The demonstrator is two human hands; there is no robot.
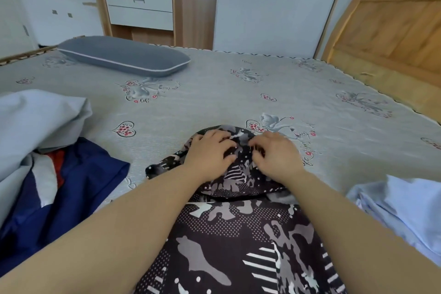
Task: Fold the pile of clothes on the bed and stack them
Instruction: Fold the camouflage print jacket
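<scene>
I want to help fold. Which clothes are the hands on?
The dark patterned garment in the middle, under both hands; the navy one and light blue one lie untouched.

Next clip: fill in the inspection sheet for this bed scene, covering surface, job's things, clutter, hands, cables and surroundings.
Surface: bed with grey printed sheet.
Job's things: dark patterned garment spread at the near edge; blue garment and grey cloth heaped at left; pale blue cloth at right.
Clutter: grey pillow at the far side.
Hands: left hand and right hand both pinch the patterned garment's far end.
Cables: nothing seen.
Surroundings: wooden headboard, cabinet with drawers, white door with heart stickers.
</scene>
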